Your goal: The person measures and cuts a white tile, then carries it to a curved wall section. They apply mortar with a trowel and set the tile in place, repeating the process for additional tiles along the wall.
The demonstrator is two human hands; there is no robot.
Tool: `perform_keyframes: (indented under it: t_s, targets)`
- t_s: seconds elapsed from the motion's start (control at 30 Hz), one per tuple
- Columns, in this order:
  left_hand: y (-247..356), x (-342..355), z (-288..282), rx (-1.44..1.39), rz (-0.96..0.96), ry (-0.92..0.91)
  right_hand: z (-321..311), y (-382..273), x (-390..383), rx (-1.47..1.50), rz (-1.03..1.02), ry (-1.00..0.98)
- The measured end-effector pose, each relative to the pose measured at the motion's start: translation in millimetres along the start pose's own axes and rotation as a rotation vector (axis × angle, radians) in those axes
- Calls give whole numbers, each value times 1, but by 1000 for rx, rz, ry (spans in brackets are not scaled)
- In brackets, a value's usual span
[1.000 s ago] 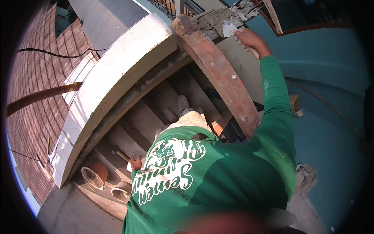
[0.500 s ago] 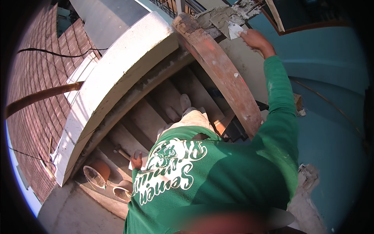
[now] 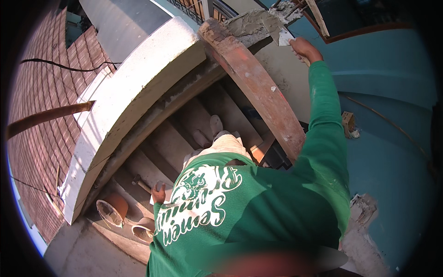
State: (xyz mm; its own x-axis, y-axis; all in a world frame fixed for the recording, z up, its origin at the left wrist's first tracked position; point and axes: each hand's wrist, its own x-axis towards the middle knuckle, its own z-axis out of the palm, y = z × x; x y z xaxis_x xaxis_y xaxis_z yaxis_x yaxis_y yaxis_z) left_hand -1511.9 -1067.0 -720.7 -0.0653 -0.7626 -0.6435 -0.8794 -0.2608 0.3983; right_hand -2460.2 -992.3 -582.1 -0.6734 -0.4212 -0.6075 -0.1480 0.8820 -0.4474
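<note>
My right hand is shut on the wooden handle of a flat scraper, whose pale blade is at the wet grey mortar on the ledge at the top. A weathered reddish beam curves down from that ledge, left of my outstretched arm. My left hand hangs low beside my body, fingers curled at a white flat piece, partly hidden behind my shirt. A wooden-handled tool shows just beside that hand, above the steps.
Narrow concrete steps descend beneath me beside a white curved parapet. Two buckets stand on the lower left steps. A tiled roof, rusty bar and black cable are left. A teal wall with a leaning stick is right.
My right hand and the scraper have moved a little to the right along the mortar. My left hand stays low, and the view has shifted only slightly.
</note>
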Motion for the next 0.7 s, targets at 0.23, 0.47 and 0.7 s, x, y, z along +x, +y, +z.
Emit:
perform_keyframes:
  t_s: [0.23,0.47,0.7]
  targets:
    - [12,-12,6,-33,-93,-19,-33,10,-37,-186,57,-2]
    - [-17,-7,23,9,-70,-12,-1,-54,9,30,11,31]
    - [2,-26,-4,-20,-60,76,-15,-69,73,-174,-2,147]
